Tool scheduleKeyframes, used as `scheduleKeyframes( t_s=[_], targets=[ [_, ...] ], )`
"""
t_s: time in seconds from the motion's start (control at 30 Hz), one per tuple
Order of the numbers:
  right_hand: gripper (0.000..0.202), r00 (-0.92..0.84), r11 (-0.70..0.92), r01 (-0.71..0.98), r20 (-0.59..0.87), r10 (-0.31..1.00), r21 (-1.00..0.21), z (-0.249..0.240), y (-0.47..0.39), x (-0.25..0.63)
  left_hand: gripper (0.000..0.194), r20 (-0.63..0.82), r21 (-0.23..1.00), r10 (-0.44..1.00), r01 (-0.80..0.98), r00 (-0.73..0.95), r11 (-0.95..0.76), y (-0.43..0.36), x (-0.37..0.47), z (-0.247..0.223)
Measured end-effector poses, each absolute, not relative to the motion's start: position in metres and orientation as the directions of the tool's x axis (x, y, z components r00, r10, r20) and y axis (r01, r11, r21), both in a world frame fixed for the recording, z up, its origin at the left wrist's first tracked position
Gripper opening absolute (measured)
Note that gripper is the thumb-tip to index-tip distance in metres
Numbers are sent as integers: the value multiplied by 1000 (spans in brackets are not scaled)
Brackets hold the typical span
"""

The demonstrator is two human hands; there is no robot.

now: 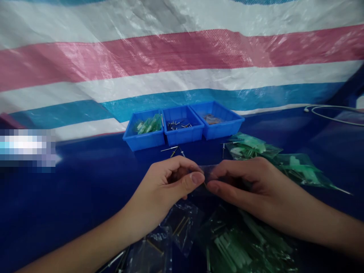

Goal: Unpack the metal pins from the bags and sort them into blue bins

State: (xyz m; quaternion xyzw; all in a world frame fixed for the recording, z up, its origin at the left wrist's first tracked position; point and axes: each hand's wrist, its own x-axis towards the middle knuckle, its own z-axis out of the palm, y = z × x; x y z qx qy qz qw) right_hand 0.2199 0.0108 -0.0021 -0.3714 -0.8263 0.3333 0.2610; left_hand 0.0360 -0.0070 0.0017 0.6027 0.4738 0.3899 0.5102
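between the two thumb tips, just above the near packets in view: a small clear bag (209,169), upper edge running side to side from one hand to the other; true long axis hidden by fingers. left hand (170,188) at its left side, fingers curled, thumb pressed flat over them, film pinched. right hand (263,182) at its right side, thumb and forefinger nearly together, apparently gripping the film too; neither hand clearly nearer. bag looks thin, see-through, faintly shiny; a slim brassy sliver shows by the thumbs, too small to name. below the left hand, clear packets (184,227) with brass-coloured screws; below the right, green packets (236,252), dim. beyond the hands, loose rivets (170,149) on the dark blue worktop (93,182), then three blue bins side by side: left bin (144,141) with green pieces, middle bin (184,134) with metal rivets, right bin (223,128) with small packets, contents unclear. behind all, a striped sheet (184,53).
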Motion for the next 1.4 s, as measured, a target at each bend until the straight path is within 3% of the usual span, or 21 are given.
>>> scheduleKeyframes(
  t_s=[0.67,1.17,1.33,1.4],
  targets=[
    [29,-637,511,395,173,751,-763,-1,11,220,4,-2,997,959,72,284,-19,-10,35,1],
    [35,-604,459,330,189,774,-825,2,12,221,10,47,975,958,195,284,-106,-11,33,1],
    [18,-567,522,358,264,781,-774,-3,10,221,10,45,981,967,172,250,-90,-11,32,0],
    [25,-531,568,356,340,776,-742,-5,9,222,10,32,988,972,142,235,-67,-11,33,0]
  ],
)
